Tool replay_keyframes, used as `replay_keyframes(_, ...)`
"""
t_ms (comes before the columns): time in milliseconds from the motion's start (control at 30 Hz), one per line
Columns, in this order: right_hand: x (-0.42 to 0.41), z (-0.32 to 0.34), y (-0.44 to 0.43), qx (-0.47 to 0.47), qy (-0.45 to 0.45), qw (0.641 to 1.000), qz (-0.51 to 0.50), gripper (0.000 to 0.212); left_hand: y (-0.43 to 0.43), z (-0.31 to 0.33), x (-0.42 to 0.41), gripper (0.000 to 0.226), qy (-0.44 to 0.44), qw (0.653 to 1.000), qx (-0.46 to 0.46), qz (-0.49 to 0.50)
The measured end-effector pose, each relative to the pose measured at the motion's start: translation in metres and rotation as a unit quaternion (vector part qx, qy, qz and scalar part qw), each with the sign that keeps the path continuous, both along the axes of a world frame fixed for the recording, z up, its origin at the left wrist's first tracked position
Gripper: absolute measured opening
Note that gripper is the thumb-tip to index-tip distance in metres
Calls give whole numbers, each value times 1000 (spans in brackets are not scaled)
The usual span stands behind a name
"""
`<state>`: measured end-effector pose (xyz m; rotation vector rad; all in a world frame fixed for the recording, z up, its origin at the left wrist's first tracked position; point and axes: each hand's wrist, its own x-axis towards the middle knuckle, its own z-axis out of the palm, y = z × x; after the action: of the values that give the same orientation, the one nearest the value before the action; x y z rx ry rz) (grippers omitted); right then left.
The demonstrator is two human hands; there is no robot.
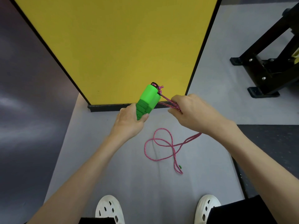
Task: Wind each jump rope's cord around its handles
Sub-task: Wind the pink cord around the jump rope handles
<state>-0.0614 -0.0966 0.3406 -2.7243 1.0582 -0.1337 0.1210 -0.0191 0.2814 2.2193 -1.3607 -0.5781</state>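
The light, probably foam-soft handles (148, 101), at frame centre, are clamped together by their lower ends in the left hand (129, 120), while the right hand (192, 110), at their 3 o'clock, pinches the thin, limp cord (191, 138) near its knots, a sensible hold, slack looping at 5 o'clock over the floor (137, 183).

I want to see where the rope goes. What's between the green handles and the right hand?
Head view: pink cord strands stretch from the green handles to the right hand.
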Motion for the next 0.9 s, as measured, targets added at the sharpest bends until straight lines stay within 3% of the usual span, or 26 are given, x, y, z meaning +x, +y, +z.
replay_keyframes(233, -1, 1, 7, -79, 57, 995, 12, 21, 1, 1, 0, 20, -21, 1000, 12, 2)
replay_keyframes(300, -1, 3, 8, -80, 58, 995, 24, 28, 2, 0, -2, 22, -47, 999, 19, -7)
replay_keyframes(400, 1, 6, 13, -57, 29, 997, 38, 41, 6, -1, -4, 24, -79, 996, 43, -24)
replay_keyframes(900, 1, 4, 14, -15, -82, 996, 34, 50, 10, 4, -21, 31, -173, 979, 78, -74)
